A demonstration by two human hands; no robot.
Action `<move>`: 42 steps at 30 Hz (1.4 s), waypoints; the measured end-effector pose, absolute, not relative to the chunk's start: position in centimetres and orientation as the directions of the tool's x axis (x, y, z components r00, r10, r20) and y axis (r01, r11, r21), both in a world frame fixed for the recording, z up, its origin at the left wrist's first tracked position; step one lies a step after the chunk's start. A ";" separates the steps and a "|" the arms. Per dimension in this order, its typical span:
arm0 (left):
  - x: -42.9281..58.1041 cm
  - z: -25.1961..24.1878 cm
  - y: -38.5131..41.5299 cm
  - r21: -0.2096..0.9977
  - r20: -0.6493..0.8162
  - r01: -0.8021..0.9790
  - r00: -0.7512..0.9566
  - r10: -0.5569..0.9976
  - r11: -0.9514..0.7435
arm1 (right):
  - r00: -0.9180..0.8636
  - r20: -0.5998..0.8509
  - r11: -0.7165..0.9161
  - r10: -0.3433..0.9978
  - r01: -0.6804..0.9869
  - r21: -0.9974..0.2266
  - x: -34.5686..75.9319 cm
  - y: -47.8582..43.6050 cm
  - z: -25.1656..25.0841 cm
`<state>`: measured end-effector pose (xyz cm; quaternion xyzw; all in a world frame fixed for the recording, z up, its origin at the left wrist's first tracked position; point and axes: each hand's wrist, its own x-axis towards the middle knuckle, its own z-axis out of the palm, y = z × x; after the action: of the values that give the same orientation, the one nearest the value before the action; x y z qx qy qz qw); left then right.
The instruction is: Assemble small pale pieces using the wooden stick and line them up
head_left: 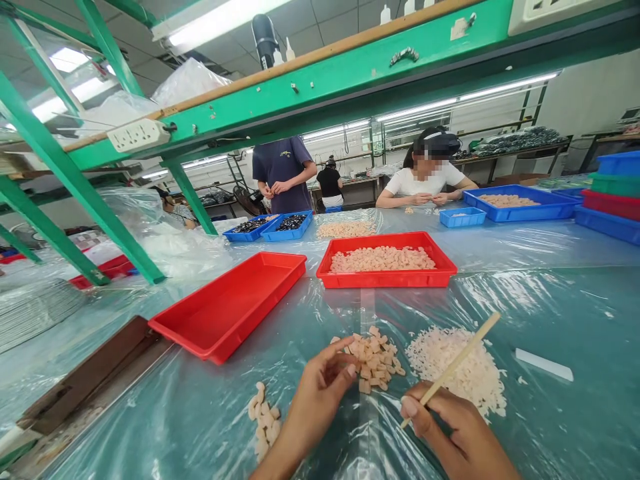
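Note:
My right hand (453, 427) grips a thin, pale wooden stick (463, 353), which slants up to the right. Under and behind the stick spreads a heap of small white flakes (435, 357). My left hand (320, 390) is at the near left side of a pile of small tan block-like pieces (377, 360). Its thumb and forefinger are apart, with nothing visible between them; whether the fingertips touch a piece is hard to see. Left of that wrist lies a smaller group of cream curved pieces (265, 420).
Behind the piles stand a red tray (385, 279) holding many tan pieces and a bare red tray (230, 300). A white strip (544, 365) lies right. A green shelf frame (320, 93) crosses overhead. Across the table, people work near blue trays (520, 212).

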<state>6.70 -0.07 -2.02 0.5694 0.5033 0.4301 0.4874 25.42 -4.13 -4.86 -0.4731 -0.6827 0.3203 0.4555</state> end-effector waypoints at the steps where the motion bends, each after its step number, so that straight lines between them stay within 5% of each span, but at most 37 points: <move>1: 6.4 -1.6 0.1 0.961 0.044 0.265 0.117 0.992 -0.074 | -0.135 0.320 0.347 0.938 0.356 -0.868 25.4 -4.2 -4.9; 5: 3.8 0.1 -0.2 0.768 0.085 0.620 0.153 0.985 -0.163 | -0.151 0.343 0.375 0.927 0.377 -0.847 25.4 -4.2 -4.9; 10: -0.8 1.8 -2.1 0.360 -0.074 0.925 0.160 0.984 -0.123 | -0.248 0.358 0.434 0.900 0.436 -0.788 25.6 -4.1 -5.0; 12: -1.9 2.2 -2.9 0.285 -0.145 0.949 0.180 0.973 -0.133 | -0.293 0.367 0.466 0.883 0.455 -0.759 25.7 -4.1 -5.2; 18: -2.7 1.7 -3.9 0.424 -0.053 0.875 0.282 0.958 -0.234 | -0.320 0.365 0.483 0.874 0.489 -0.726 25.6 -3.8 -5.4; 22: -2.3 0.9 -3.5 0.405 -0.049 0.879 0.295 0.954 -0.251 | -0.298 0.386 0.486 0.873 0.475 -0.733 25.7 -3.8 -5.4; 27: -0.2 1.1 -3.3 0.511 -0.048 0.847 0.198 0.979 -0.146 | -0.309 0.331 0.446 0.892 0.473 -0.760 25.7 -4.0 -5.2; 29: 1.3 0.7 -3.3 0.710 -0.082 0.702 0.167 0.983 -0.061 | -0.314 0.294 0.413 0.903 0.443 -0.796 25.6 -4.0 -5.0; 32: 3.7 -0.9 -3.3 0.977 -0.129 0.193 0.202 0.971 0.090 | -0.303 0.317 0.415 0.899 0.354 -0.838 25.3 -3.9 -5.0; 36: 6.5 -2.9 -3.4 0.943 -0.206 -0.202 0.276 0.939 0.266 | -0.328 0.362 0.465 0.873 0.329 -0.822 25.1 -3.8 -5.5; 42: 8.2 -4.0 -3.6 0.910 -0.214 -0.280 0.316 0.924 0.306 | -0.309 0.398 0.493 0.864 0.356 -0.794 25.2 -3.6 -5.9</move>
<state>8.22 -3.62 -3.98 0.4042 0.3983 0.4282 0.7033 25.17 -3.61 -5.90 -0.4057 -0.7518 0.2986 0.4256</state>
